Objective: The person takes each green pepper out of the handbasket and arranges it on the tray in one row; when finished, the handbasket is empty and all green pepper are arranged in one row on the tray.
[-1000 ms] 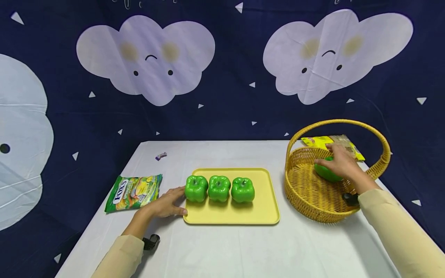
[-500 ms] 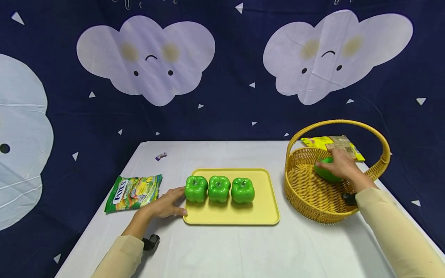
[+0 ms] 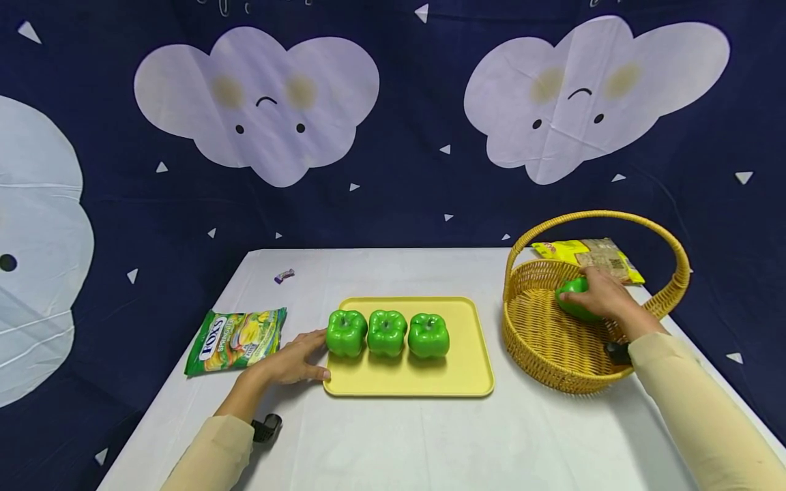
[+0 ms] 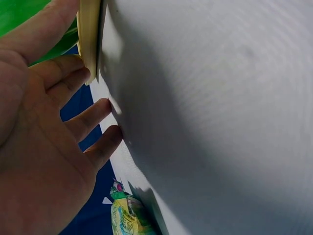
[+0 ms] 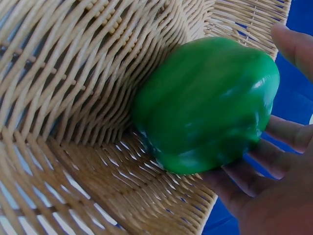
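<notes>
My right hand [image 3: 600, 292] reaches into the wicker basket [image 3: 534, 341] at a green bell pepper [image 3: 575, 310]. In the right wrist view the bell pepper [image 5: 205, 107] leans against the woven wall. The fingers [image 5: 274, 159] lie loosely along its side, and the thumb [image 5: 296, 46] stands off it. My left hand [image 3: 295, 360] rests at the left edge of the yellow tray [image 3: 467, 368], fingers spread. From the left wrist, some fingertips meet the tray rim [image 4: 89, 44]. Three green bell peppers [image 3: 387, 334] stand in a row on the tray.
A green Fox's candy bag [image 3: 236, 341] lies left of my left hand. Farther back is a small purple-wrapped candy [image 3: 284, 276]. A yellow packet [image 3: 589, 256] lies behind the basket, whose tall handle [image 3: 598, 214] arches over my right hand.
My right hand's thumb has shifted a little right and down over the pepper in the basket, baring more of its top. The left hand and the tray have stayed put.
</notes>
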A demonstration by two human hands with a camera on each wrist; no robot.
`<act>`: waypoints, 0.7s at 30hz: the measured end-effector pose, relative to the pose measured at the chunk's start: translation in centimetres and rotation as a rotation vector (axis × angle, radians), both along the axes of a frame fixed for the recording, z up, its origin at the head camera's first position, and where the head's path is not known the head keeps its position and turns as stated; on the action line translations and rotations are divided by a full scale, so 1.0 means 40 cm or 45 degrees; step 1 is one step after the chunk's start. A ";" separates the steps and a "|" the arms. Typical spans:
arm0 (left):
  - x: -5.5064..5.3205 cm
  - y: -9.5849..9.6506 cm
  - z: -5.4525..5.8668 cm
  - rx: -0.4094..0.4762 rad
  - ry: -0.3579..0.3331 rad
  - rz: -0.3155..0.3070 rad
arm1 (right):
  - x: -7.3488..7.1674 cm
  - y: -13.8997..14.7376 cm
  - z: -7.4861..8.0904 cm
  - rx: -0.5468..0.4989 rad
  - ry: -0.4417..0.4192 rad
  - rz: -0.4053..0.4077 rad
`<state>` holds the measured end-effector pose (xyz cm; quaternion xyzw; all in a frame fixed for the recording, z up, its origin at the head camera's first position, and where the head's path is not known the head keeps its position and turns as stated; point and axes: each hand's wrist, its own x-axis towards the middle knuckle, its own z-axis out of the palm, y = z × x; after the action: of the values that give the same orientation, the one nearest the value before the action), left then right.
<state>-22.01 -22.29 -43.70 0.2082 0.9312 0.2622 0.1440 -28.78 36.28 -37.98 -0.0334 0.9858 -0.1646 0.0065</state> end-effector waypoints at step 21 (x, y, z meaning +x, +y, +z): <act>0.002 0.001 0.004 -0.001 0.001 -0.007 | 0.001 -0.003 -0.001 0.024 -0.008 0.073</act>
<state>-21.94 -22.27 -43.53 0.2106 0.9308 0.2614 0.1445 -28.74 36.14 -38.02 -0.0610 0.9859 -0.1550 0.0146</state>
